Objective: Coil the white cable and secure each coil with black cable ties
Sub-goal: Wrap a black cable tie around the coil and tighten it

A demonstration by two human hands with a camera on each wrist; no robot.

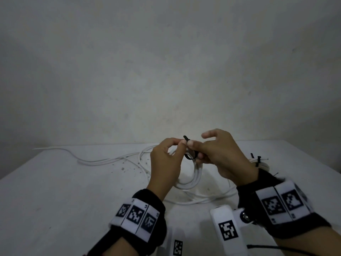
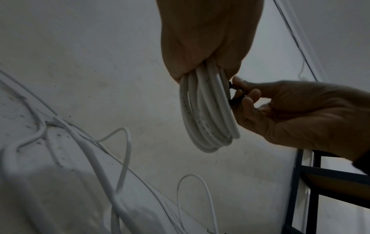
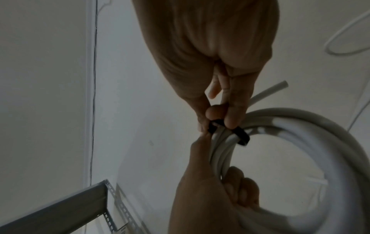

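Observation:
A white cable coil (image 1: 192, 179) of several loops hangs above the table (image 1: 55, 191), held between both hands. My left hand (image 1: 180, 143) grips the top of the coil (image 2: 208, 110), its fingers curled round the bundle (image 3: 222, 152). A black cable tie (image 1: 191, 156) is looped around the bundle near that grip. My right hand (image 1: 198, 145) pinches the tie (image 3: 230, 129) between thumb and fingertips, just right of the left hand; the index finger is lifted. The tie's tail sticks up between the two hands. In the left wrist view the tie (image 2: 234, 96) shows only as a dark sliver.
Loose white cable (image 1: 103, 159) trails across the table to the left and curves under my hands. A small tied coil (image 1: 261, 163) with black ties lies at the right edge. A bare wall (image 1: 166, 71) stands behind. A metal shelf frame (image 3: 60, 210) shows in the wrist views.

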